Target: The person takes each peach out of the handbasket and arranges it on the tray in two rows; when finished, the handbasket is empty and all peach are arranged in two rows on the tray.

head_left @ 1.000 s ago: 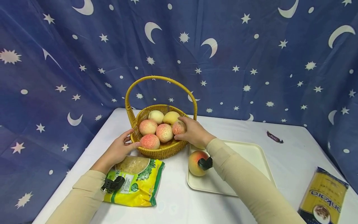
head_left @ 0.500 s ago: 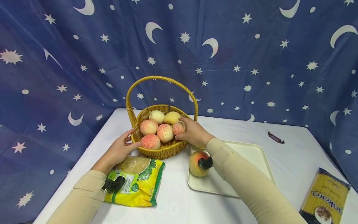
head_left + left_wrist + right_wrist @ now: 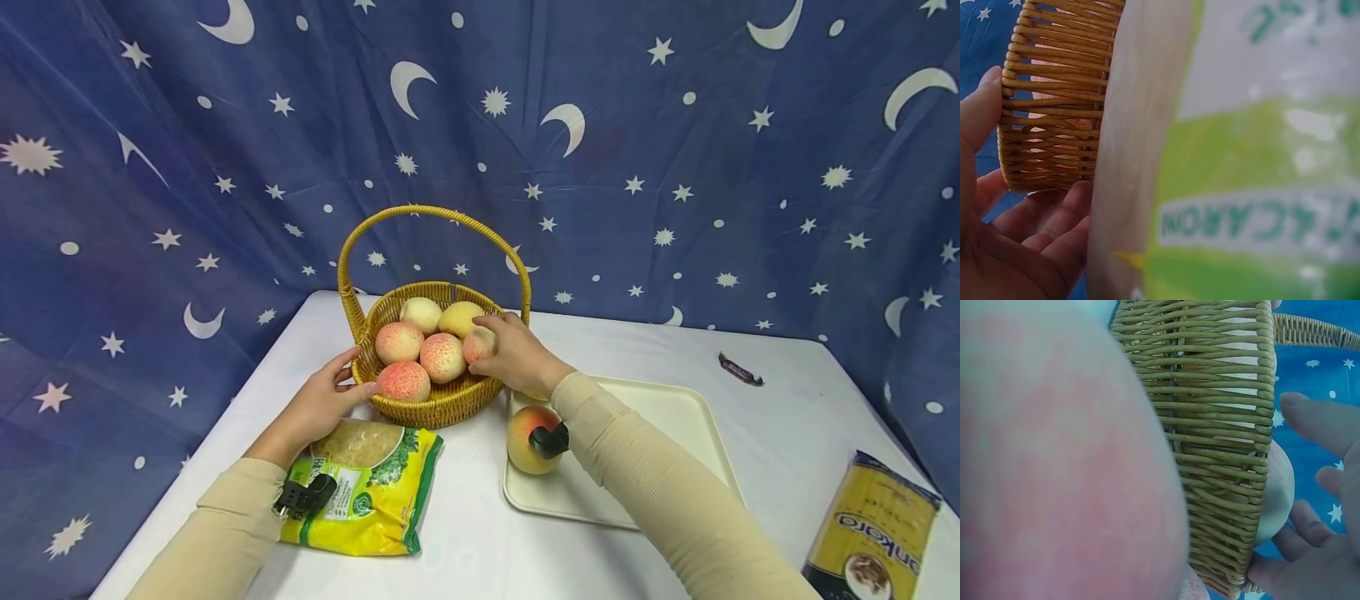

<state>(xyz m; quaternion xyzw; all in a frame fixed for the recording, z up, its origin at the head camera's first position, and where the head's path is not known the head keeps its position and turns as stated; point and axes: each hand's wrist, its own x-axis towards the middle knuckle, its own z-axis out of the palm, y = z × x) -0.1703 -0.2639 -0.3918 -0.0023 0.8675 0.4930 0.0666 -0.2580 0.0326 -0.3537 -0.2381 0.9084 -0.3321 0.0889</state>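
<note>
A wicker basket [image 3: 431, 412] with a tall handle holds several peaches, among them a red-speckled peach [image 3: 403, 382] at the front, and a yellow fruit [image 3: 459, 319]. My left hand [image 3: 322, 404] grips the basket's left side, its thumb at the rim [image 3: 1007, 125] and its fingers against the side. My right hand [image 3: 517, 354] is over the right rim, its fingers about a pale pink peach [image 3: 478, 344] inside. In the right wrist view its thumb stands apart from that peach [image 3: 1280, 494], and the other fingers lie close to it, relaxed.
A cream tray [image 3: 675, 425] bears a large peach [image 3: 528, 454] and a yellow fruit mostly hidden by the right wrist. A yellow-green macaroni bag [image 3: 390, 508] lies under the left wrist. At right lie a pasta packet [image 3: 873, 525] and a purple wrapped candy [image 3: 741, 369].
The right hand's fingers have lifted and loosened slightly about the pale pink peach, which shows a little more. The left hand keeps its place on the basket.
</note>
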